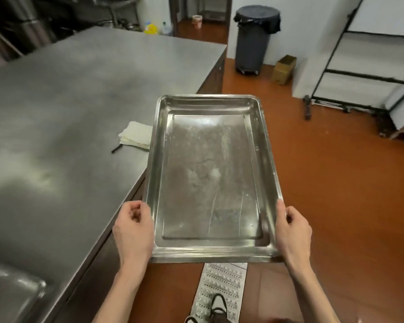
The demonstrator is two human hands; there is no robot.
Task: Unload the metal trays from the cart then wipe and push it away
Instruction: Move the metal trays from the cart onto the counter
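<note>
Head view: I held one metal tray in both hands, beside the steel surface.

My left hand gripped the tray's left rim near the close corner, fingers curled shut on it; my right hand clamped the right rim the same way. Tray was empty, scuffed, roughly level, in the air over the orange floor, its far left edge overlapping the surface's edge. A folded white cloth lay on the surface just left of the tray. A grey bin stood well apart by the wall.
</note>
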